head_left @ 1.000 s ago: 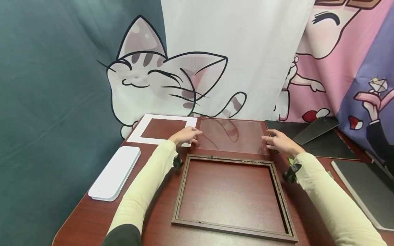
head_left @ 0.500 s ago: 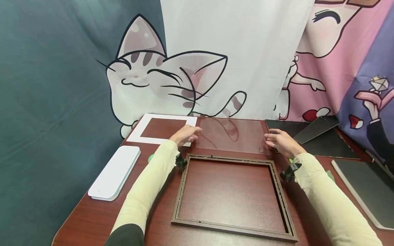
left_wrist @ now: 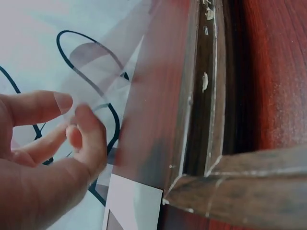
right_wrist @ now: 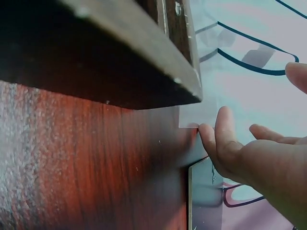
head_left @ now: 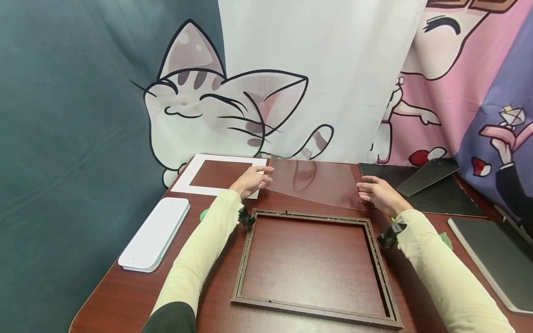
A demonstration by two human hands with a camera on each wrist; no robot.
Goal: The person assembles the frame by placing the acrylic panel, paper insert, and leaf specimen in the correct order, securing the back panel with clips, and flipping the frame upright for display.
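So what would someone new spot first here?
Probably the big smiling cat on the cloth behind the table. Then maybe the brown frame lying in front, near the person. Just past it is a clear sheet, with the left hand at one side and the right hand at the other.

No readable text, label, brand or number — nor any sign — shows anywhere.

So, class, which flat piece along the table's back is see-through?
The clear sheet between the white mat and the black board; both those are opaque.
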